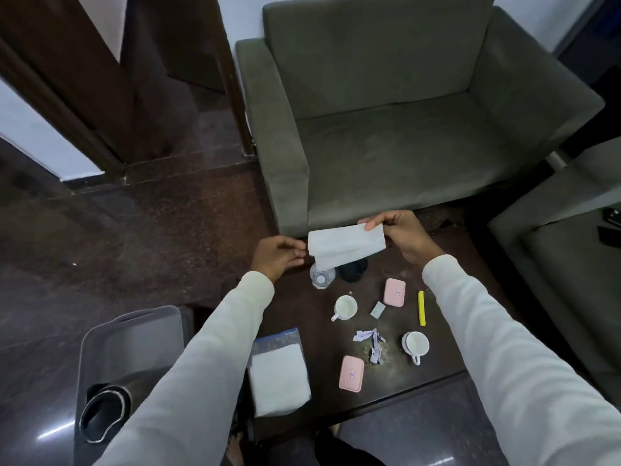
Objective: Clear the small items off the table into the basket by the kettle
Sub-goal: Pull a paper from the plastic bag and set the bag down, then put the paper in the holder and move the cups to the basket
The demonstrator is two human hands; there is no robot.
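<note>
My right hand (400, 235) pinches the right end of a folded white cloth (346, 245), held above the far edge of the dark table (433, 368). My left hand (277, 255) is at the cloth's left end, fingers apart, barely touching or just off it. On the table lie two pink cases (394, 292) (351, 372), a yellow stick (421, 308), a small grey packet (377, 309) and a crumpled wrapper (369, 341). A grey basket (134, 326) stands on the floor at the left with a black item (102, 412) inside. No kettle is in sight.
Two white cups (345, 307) (416, 344), a clear bottle (322, 277), a black round object (353, 272) and a zip bag of white cloths (279, 375) share the table. A grey-green armchair (403, 129) stands behind; another seat (571, 264) is at the right.
</note>
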